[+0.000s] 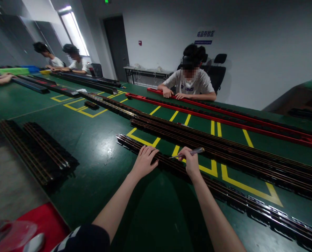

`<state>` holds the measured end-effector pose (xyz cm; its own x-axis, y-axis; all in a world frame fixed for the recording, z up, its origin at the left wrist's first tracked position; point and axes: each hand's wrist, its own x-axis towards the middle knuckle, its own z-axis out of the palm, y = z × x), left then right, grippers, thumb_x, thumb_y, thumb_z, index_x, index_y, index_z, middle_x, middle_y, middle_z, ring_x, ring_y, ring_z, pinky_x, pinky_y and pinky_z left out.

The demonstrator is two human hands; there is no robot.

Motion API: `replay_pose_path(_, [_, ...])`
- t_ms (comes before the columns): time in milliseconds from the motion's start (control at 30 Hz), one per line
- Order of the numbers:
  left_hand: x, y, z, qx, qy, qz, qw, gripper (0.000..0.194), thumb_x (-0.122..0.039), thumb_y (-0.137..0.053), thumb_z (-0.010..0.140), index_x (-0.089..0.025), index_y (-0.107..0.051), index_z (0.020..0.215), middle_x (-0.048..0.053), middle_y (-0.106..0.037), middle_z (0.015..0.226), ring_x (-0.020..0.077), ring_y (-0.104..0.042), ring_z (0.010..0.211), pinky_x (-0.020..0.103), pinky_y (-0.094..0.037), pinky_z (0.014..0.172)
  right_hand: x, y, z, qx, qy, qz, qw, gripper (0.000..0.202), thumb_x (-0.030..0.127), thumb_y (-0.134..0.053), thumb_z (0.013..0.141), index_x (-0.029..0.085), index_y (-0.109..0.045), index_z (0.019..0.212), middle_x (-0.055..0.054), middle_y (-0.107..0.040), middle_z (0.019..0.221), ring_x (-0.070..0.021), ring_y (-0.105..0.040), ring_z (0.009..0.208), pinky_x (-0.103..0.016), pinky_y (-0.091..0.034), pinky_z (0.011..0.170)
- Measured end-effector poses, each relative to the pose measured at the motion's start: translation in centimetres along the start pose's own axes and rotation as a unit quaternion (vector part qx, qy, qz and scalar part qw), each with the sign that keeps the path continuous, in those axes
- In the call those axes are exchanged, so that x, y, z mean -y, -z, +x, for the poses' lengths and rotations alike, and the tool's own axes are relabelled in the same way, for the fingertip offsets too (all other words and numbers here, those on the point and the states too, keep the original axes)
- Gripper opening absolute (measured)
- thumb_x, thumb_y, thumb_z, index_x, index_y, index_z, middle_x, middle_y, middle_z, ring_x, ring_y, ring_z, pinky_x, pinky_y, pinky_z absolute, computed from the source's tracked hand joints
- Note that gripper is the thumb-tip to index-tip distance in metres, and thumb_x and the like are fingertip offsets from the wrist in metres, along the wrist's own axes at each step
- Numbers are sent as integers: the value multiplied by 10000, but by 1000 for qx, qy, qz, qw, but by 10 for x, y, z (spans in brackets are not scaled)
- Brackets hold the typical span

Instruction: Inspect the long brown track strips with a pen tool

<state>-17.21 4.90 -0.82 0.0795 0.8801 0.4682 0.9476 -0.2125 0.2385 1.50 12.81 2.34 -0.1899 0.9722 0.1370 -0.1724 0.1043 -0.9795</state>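
Observation:
A long dark strip with thin metal rods point(213, 183) runs diagonally across the green table in front of me. My left hand point(146, 161) rests on it near its far left end, fingers spread over its top. Closed round a screwdriver point(196, 151), my right hand point(190, 161) is a little further right, above the same strip. The thin tip of the screwdriver points left, at the strip between my hands. Whether the tip touches the strip I cannot tell.
Several more dark strips point(224, 147) lie just beyond, with red rails point(211, 115) behind them. Short dark strips point(40, 150) sit at the left table edge. A person point(190, 82) works across the table point(93, 192); others sit at the far left.

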Motion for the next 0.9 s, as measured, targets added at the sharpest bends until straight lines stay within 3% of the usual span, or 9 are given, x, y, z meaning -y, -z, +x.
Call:
replay_pose_path(500, [-1,1,0,3,2,2,1000,337,-231,-513,842,-205,-563,1175,70,-613,1169,225,-513,1174,472,-276,1138,0,-1,-2,15,-7,-24,1000,179,255,-556,633,194,-588,468,7,-535,445,-124,-501,442,-254,-426,479])
replay_pose_path(900, [-1,2,0,10,3,3,1000,342,-242,-529,840,-211,-563,1179,65,-610,1184,225,-512,1182,467,-276,1140,1,-1,-2,0,-8,-23,1000,188,272,-540,618,199,-562,447,11,-516,431,-117,-483,432,-243,-393,460])
